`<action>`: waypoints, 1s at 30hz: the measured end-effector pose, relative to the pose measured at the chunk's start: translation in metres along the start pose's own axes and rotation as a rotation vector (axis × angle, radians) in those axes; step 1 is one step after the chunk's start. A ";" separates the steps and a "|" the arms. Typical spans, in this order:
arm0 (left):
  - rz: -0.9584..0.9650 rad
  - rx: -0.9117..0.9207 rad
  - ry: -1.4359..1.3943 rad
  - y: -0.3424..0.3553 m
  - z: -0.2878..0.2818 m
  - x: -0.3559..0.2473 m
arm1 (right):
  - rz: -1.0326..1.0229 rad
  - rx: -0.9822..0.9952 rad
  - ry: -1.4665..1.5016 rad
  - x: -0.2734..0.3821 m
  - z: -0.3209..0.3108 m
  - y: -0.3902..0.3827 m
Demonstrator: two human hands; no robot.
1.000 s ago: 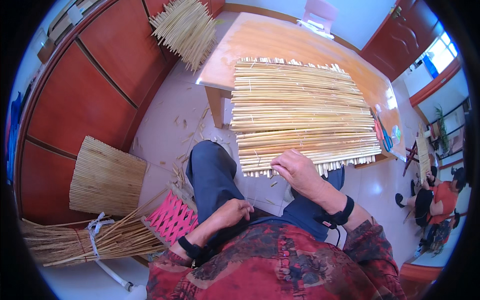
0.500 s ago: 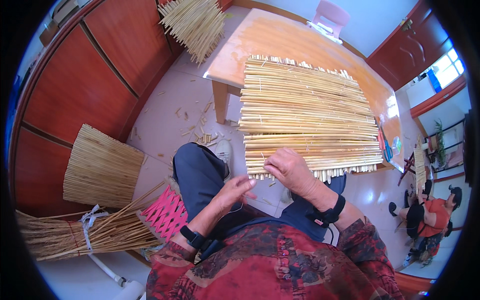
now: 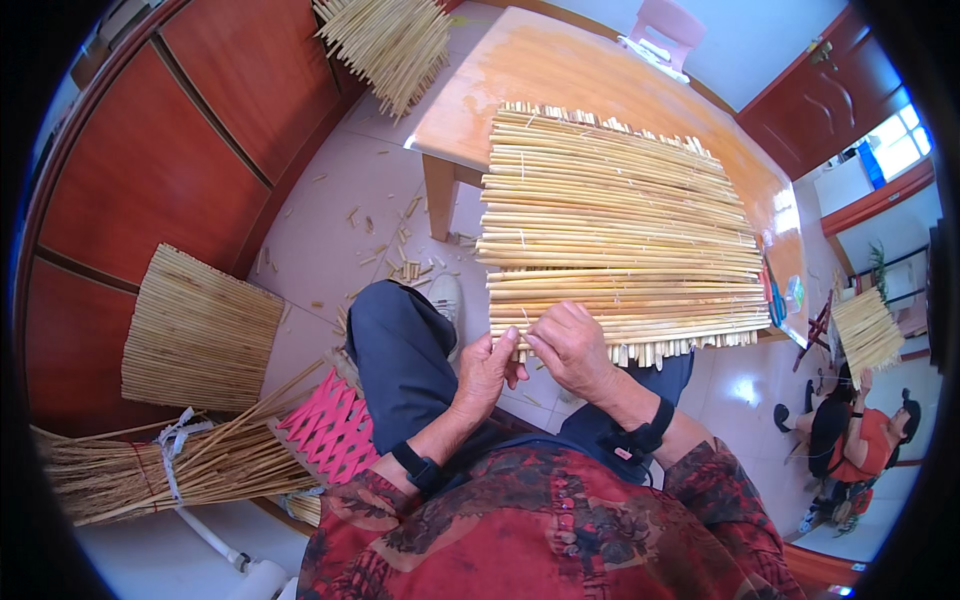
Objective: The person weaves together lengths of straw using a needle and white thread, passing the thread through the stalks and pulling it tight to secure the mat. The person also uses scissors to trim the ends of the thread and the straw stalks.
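Observation:
A mat of straw-coloured stalks [image 3: 620, 230], bound side by side with thin thread, lies on the wooden table and reaches over its near edge towards my lap. At the mat's near left corner, my left hand [image 3: 485, 380] grips the edge, thumb on top and fingers curled below. Close beside it, my right hand [image 3: 572, 348] is closed in a pinch over the nearest stalks. Whatever sits between its fingertips is too small to make out. The two hands' fingertips almost meet.
Scissors [image 3: 776, 300] lie by the mat on the table [image 3: 455, 110]. Another mat [image 3: 200, 330] leans on the red cabinet, above a tied stalk bundle [image 3: 200, 465]. Stalk offcuts [image 3: 408, 270] litter the floor. At right, a seated person [image 3: 865, 440] holds a stalk mat [image 3: 868, 332].
My left hand has moved up and right to the mat's corner and closed on its edge. My right hand has barely shifted. The other person's mat has turned and shows more of its face.

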State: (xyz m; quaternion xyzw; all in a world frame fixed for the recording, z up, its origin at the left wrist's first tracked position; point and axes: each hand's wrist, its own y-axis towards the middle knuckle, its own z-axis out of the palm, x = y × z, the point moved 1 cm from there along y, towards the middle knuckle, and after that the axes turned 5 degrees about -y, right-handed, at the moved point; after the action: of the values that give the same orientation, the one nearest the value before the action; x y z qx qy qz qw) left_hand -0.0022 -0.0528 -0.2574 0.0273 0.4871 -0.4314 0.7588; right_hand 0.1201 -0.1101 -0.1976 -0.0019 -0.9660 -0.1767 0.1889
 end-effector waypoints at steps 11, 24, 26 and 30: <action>-0.101 -0.011 0.139 0.003 -0.007 0.000 | 0.599 -0.289 1.231 -0.005 -0.064 0.041; -0.159 0.045 0.278 0.004 -0.013 0.000 | 0.186 -0.650 0.375 -0.073 -0.302 0.104; -0.187 0.081 0.312 0.005 -0.011 -0.002 | 0.320 -0.447 -0.003 -0.093 -0.227 0.092; -0.213 0.097 0.330 0.002 -0.013 -0.007 | 0.404 0.404 0.283 -0.023 -0.081 0.034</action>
State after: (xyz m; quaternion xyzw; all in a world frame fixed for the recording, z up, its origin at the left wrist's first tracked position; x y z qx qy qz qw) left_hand -0.0111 -0.0418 -0.2594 0.0823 0.5836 -0.5221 0.6165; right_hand 0.1733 -0.1044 -0.1241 -0.1317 -0.9257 0.0613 0.3491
